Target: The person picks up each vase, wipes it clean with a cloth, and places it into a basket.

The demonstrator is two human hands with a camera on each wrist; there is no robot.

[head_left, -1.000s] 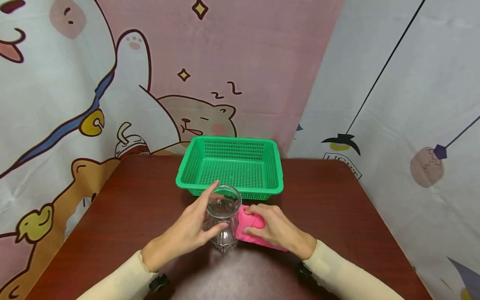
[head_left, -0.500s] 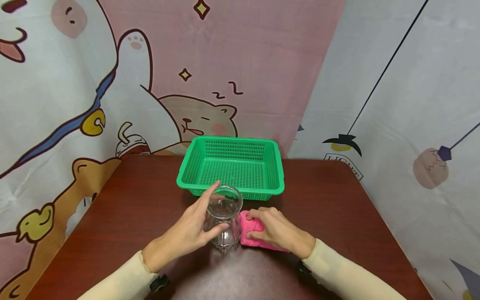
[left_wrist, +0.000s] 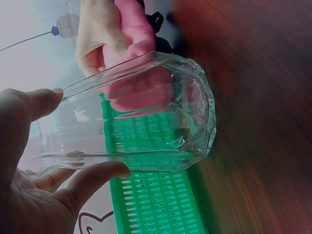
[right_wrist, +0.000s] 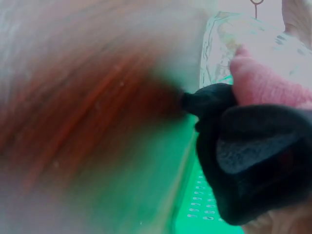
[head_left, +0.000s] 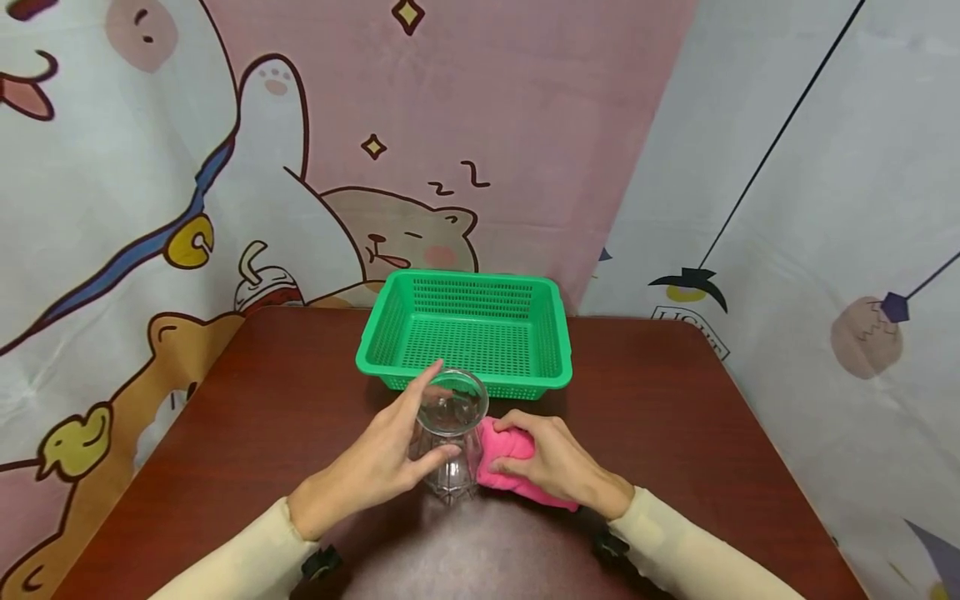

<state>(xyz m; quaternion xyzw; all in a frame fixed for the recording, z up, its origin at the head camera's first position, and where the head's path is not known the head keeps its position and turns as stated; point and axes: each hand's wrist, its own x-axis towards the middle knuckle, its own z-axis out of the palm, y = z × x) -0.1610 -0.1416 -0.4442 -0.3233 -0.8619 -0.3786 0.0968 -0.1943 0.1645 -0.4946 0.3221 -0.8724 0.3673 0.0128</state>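
A clear glass vase (head_left: 452,454) with a faceted base is held by my left hand (head_left: 378,454), thumb on the near side and fingers around the far side near its rim. In the left wrist view the vase (left_wrist: 190,122) appears sideways, pinched between thumb and fingers. My right hand (head_left: 558,458) grips a bunched pink cloth (head_left: 495,454) at the vase's right side. Seen through the glass, the cloth (left_wrist: 141,90) lies close against its wall. In the right wrist view a black strap (right_wrist: 258,156) hides most of the right hand; the cloth (right_wrist: 265,83) shows beside it.
A green plastic basket (head_left: 465,333) with perforated sides stands just beyond the vase, near the table's back edge. The dark wood tabletop (head_left: 637,400) extends to both sides. A printed cartoon curtain (head_left: 525,150) hangs behind and around the table.
The pink cloth and right hand shifted slightly down the vase's right side, then came back up against it. My left hand keeps its hold on the vase; the view drifted slightly.
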